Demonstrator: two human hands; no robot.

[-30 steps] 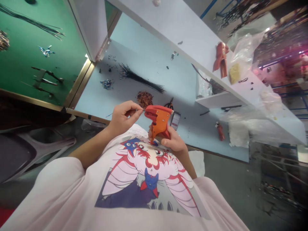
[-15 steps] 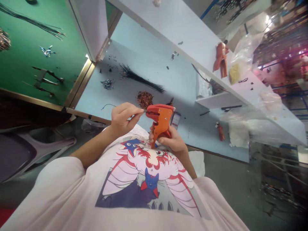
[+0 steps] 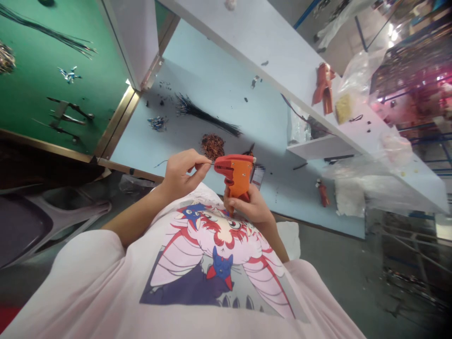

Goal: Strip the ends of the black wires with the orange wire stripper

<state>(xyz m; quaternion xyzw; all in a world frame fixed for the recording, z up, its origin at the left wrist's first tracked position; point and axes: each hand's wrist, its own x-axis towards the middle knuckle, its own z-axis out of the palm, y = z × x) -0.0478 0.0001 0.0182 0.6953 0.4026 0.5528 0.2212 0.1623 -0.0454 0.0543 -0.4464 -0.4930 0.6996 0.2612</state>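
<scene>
My left hand (image 3: 183, 176) pinches a thin wire (image 3: 161, 164) between thumb and fingers. One end of the wire, blue at the tip, trails out to the left behind the hand, and the other end meets the jaws of a red and orange wire stripper (image 3: 240, 175). Wrapped around the stripper's handles is my right hand (image 3: 254, 205), with the handles squeezed close together. The tool is held upright in front of my shirt, its nose pointing left. How deep the wire sits in the jaws is hidden.
Beyond my hands on the light blue table (image 3: 261, 108) lie a pile of copper-coloured scraps (image 3: 212, 146), a bundle of dark wires (image 3: 208, 115) and a small heap of blue-tipped pieces (image 3: 157, 123). Another orange-red tool (image 3: 324, 88) rests on the white shelf (image 3: 282, 61).
My right hand has squeezed the stripper's handles closer together. The wire's trailing end has shifted slightly right and down; my left hand has barely moved.
</scene>
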